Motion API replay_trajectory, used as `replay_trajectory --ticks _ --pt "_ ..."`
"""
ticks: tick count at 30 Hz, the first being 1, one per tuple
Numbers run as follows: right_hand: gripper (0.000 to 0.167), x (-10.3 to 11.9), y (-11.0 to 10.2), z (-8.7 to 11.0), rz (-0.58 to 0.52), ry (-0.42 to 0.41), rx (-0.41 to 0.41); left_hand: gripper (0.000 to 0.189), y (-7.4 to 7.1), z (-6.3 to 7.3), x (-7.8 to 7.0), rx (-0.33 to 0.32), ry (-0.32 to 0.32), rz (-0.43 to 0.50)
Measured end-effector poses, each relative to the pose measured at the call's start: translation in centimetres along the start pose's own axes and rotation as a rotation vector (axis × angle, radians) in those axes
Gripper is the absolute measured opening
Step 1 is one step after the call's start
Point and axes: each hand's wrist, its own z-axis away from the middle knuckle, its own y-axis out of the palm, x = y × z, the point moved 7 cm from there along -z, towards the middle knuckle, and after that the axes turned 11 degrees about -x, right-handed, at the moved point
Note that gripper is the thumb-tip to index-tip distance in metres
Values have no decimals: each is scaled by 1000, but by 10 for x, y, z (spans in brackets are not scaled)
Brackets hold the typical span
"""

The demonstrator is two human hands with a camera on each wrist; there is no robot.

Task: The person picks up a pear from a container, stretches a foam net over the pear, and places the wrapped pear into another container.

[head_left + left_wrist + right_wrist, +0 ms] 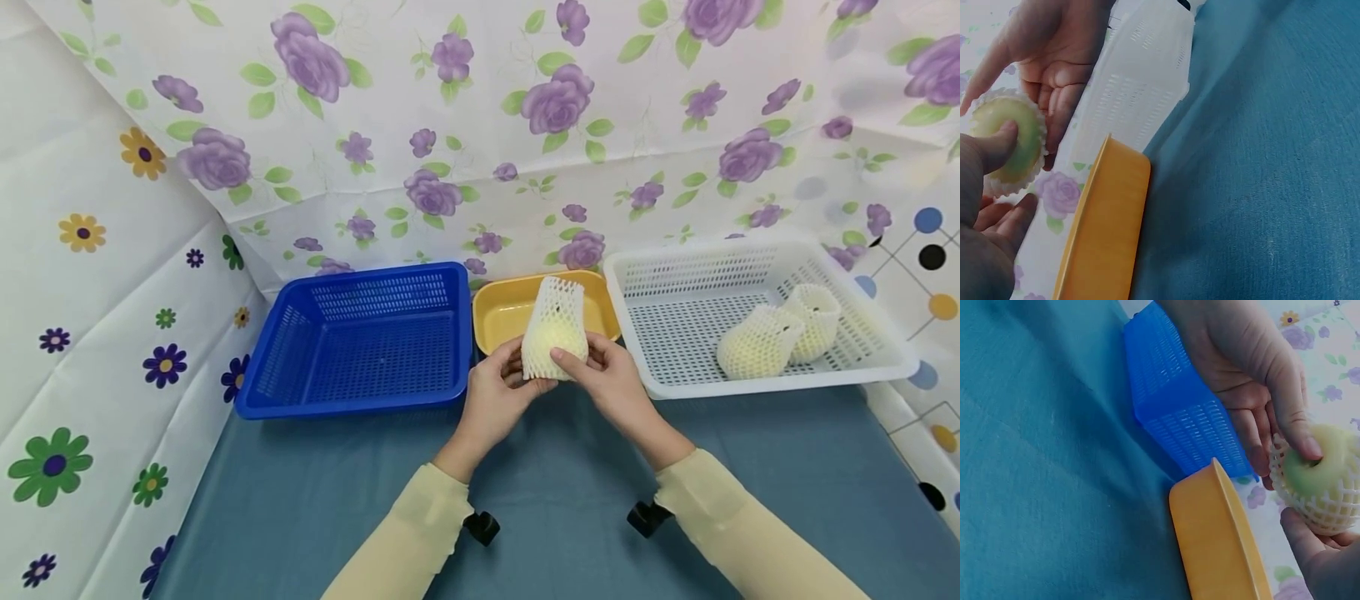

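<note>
Both hands hold a pale yellow-green apple (1329, 440) wrapped in a white foam net sleeve (561, 298), raised in front of the yellow basin. My left hand (491, 404) grips it from the left and below. In the right wrist view, the left thumb presses on bare fruit beside a dark dimple, at the sleeve's open end. On the other side my right hand (622, 396) holds the net, its thumb across the front and its fingers behind. The upper part of the sleeve stands up empty above the fruit.
Behind the hands sits the yellow basin (495, 321). A blue basket (352, 408) stands to its left. The white basket (780, 387) on the right holds two more net-wrapped fruits (757, 346). A blue-grey cloth (555, 517) covers the table; flowered sheets hang around it.
</note>
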Motion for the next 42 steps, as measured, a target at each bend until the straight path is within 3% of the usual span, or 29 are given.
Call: replay_trajectory --ticks 4,11,15,20,30,35,42 --pt "65 16 -1 5 15 -89 -18 79 -1 0 -5 -29 85 1" --pt "90 40 0 24 154 -472 -27 74 -4 -2 -10 -51 139 82" --pt "87 33 -1 22 208 -587 -80 73 -6 -1 -12 -79 148 119" --pt "83 23 -4 19 215 -670 -133 68 -10 0 -11 -158 160 158" --pt "76 27 -6 28 189 -814 -299 53 -12 3 -10 -293 229 222" --pt "65 31 -12 28 125 -826 -343 38 -12 6 -9 -324 259 206" --pt "56 50 -13 36 53 -765 -340 14 -10 13 -19 -324 322 148"
